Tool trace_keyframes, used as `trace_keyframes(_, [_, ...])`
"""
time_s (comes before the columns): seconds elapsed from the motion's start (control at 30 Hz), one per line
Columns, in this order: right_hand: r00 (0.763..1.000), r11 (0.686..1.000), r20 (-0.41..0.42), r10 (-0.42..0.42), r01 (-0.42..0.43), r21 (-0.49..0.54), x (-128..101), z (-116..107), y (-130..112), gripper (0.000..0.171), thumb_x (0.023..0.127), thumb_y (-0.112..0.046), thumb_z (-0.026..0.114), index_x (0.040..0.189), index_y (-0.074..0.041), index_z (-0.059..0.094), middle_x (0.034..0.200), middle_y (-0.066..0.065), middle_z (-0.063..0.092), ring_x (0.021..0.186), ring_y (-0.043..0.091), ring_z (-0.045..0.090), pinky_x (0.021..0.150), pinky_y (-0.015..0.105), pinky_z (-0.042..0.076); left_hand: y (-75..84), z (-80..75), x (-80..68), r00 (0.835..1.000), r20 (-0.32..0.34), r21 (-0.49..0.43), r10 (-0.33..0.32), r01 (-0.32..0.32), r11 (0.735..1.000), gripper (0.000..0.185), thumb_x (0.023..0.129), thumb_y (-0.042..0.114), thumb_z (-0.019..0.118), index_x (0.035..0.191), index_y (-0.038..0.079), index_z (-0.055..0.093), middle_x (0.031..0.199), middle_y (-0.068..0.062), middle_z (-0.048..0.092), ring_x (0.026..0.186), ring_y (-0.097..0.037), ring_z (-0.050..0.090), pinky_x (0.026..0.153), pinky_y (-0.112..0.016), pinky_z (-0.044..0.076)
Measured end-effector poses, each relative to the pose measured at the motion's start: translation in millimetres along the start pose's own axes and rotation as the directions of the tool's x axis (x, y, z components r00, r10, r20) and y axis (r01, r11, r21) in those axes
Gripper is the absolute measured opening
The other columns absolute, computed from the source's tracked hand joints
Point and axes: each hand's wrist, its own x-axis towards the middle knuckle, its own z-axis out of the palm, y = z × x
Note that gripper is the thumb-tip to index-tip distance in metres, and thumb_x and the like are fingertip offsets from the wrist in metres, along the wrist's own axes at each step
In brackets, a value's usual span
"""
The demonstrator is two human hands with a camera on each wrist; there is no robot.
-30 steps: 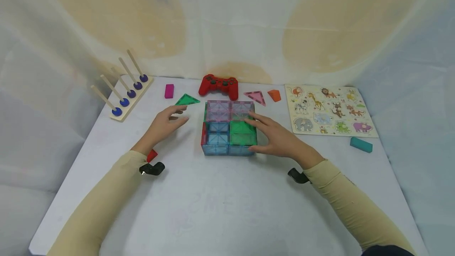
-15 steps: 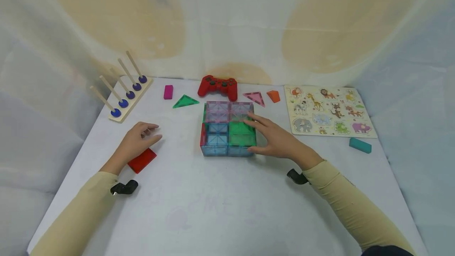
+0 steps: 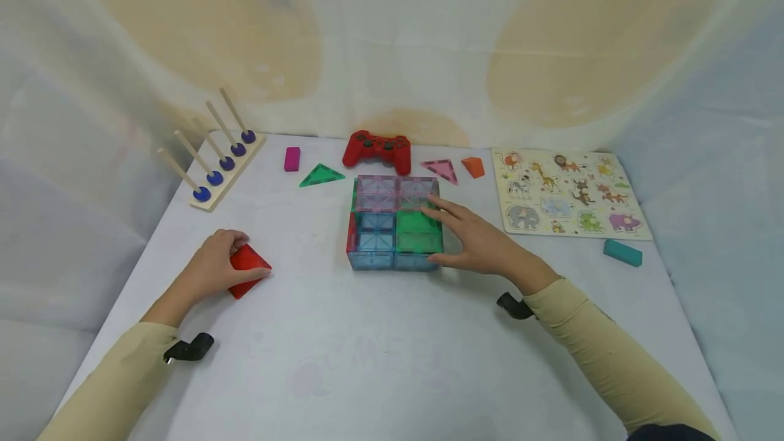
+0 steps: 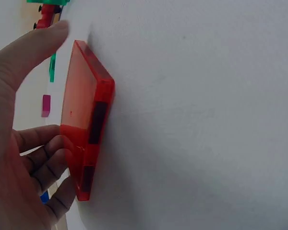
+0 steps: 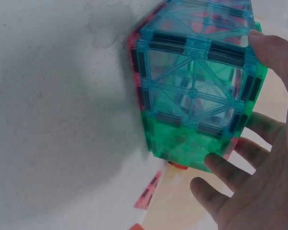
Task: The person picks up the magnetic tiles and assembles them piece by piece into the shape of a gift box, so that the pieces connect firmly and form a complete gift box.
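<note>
In the head view my left hand [image 3: 216, 265] spans a red magnetic tile [image 3: 248, 260] at the table's left. Its fingers curl at one edge of the red magnetic tile [image 4: 81, 100] in the left wrist view, while the thumb reaches near a corner. My right hand [image 3: 474, 240] rests against the right side of a box of see-through magnetic tiles [image 3: 375, 240], coloured blue, green, purple and red. In the right wrist view the thumb touches the edge of the box [image 5: 192, 91], and the fingers lie spread and fairly straight along its side.
At the back are a red game controller [image 3: 377, 150], a green triangle [image 3: 321, 175], a pink triangle [image 3: 442, 170], a magenta block [image 3: 292, 159] and an orange piece [image 3: 474, 167]. A peg stand [image 3: 222, 186] stands left; an animal puzzle [image 3: 566, 189] and teal block [image 3: 623, 252] lie right.
My left hand has moved left and nearer from beside the box to the red magnetic tile and taken hold at its edge. The right hand stays at the box.
</note>
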Motion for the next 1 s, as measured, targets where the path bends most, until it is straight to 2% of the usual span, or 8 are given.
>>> trace_keyframes(0.13, [1.000,1.000,0.000,0.003,-0.003,-0.003,0,1,1,0.090,0.088,-0.047,0.078,0.161,-0.019,0.032,0.169,0.006,0.016,0.152,0.031,0.024,0.115,0.056,0.035,1.9,2.0,0.1,0.999,0.014,0.079,0.033,-0.034,0.996,0.088,0.077,0.046,0.087,0.136,-0.005,0.047,0.130,-0.026,0.051,0.120,-0.045,0.046,0.082,-0.058,0.058])
trace_keyframes(0.27, [1.000,1.000,0.006,0.011,-0.011,-0.002,0,1,1,0.090,0.089,-0.048,0.077,0.161,-0.019,0.031,0.170,0.006,0.016,0.152,0.031,0.023,0.115,0.056,0.035,4.5,3.3,3.3,0.998,0.009,0.101,0.064,-0.065,0.993,0.085,0.080,0.040,0.085,0.140,-0.004,0.046,0.133,-0.026,0.049,0.122,-0.044,0.044,0.084,-0.060,0.057])
trace_keyframes(0.5, [1.000,1.000,0.009,0.010,-0.010,0.004,0,-1,-2,0.090,0.089,-0.046,0.078,0.161,-0.018,0.032,0.170,0.007,0.016,0.152,0.031,0.024,0.116,0.056,0.035,17.1,10.4,15.6,0.995,-0.013,0.097,0.097,-0.095,0.991,0.086,0.081,0.034,0.085,0.148,0.001,0.042,0.141,-0.025,0.046,0.126,-0.045,0.042,0.085,-0.062,0.056])
trace_keyframes(0.77, [1.000,1.000,0.011,0.013,-0.013,0.019,0,0,-2,0.090,0.089,-0.046,0.077,0.161,-0.017,0.031,0.170,0.007,0.015,0.152,0.031,0.024,0.116,0.056,0.035,41.6,29.2,38.1,0.987,-0.046,0.072,0.152,-0.148,0.986,0.080,0.085,0.035,0.083,0.151,0.011,0.045,0.148,-0.017,0.047,0.132,-0.040,0.042,0.091,-0.062,0.053])
trace_keyframes(1.0, [1.000,1.000,0.011,0.019,-0.019,0.015,0,0,-2,0.090,0.089,-0.045,0.078,0.161,-0.017,0.031,0.170,0.006,0.015,0.152,0.031,0.024,0.116,0.056,0.035,59.8,39.5,47.4,0.988,-0.023,0.011,0.152,-0.152,0.988,0.086,0.085,0.041,0.083,0.156,0.016,0.041,0.154,-0.015,0.041,0.136,-0.038,0.040,0.095,-0.058,0.054])
